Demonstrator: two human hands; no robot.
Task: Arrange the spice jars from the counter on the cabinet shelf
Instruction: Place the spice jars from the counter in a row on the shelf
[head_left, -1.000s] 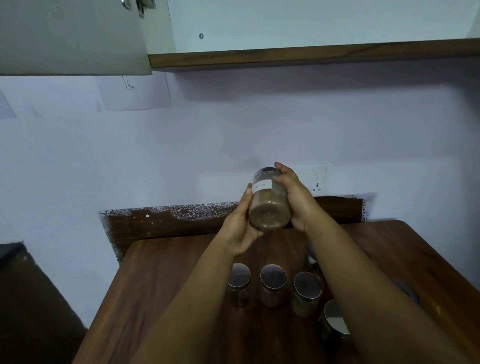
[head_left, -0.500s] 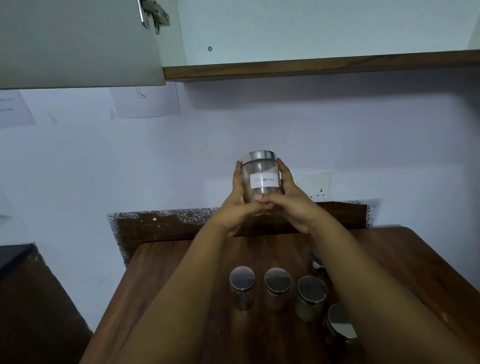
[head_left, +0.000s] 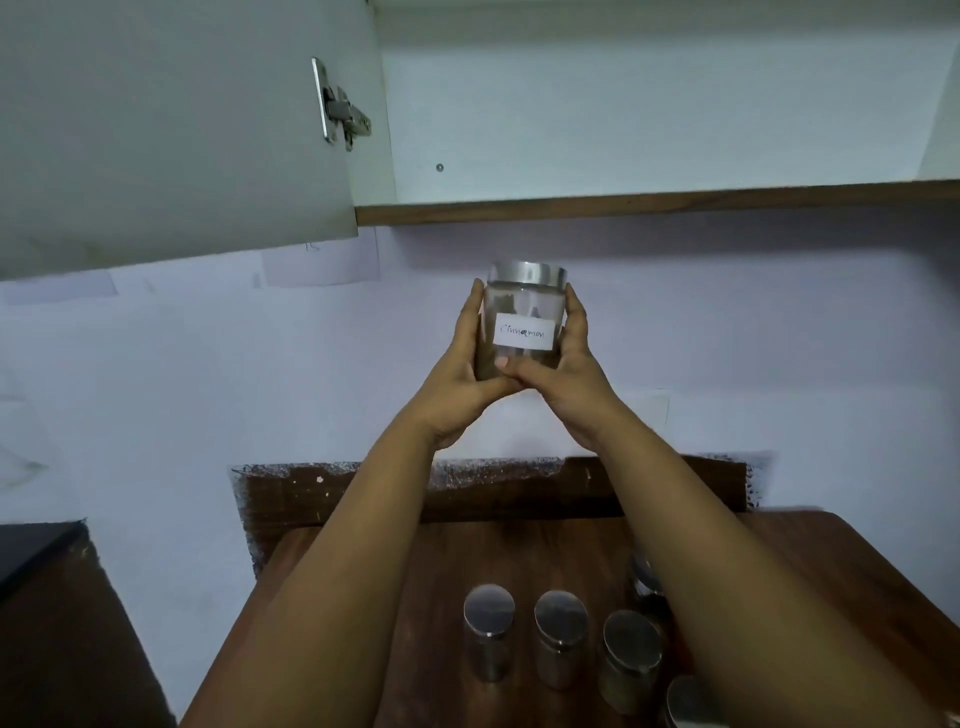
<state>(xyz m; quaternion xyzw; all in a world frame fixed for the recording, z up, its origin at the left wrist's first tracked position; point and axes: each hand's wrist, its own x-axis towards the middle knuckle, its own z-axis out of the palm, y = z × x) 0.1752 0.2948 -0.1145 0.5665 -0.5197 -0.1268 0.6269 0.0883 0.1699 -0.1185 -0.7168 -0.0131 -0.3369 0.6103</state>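
Both hands, left (head_left: 457, 379) and right (head_left: 563, 374), cup the jar (head_left: 524, 317) upright, fingers wrapped round it, label facing out, below the shelf (head_left: 649, 200); probably cinnamon. Others wait on the desk (head_left: 519, 551).

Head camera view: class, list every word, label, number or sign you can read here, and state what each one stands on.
"Cinnamon", handwritten on the white paper label of the clear glass jar with a silver metal lid, held up by the left hand and right hand.
Pale paper sheets on the wall under the open grey cabinet door: faint marks, too blurred to read.
Silver-lidded jars on the brown wooden counter: no labels visible.
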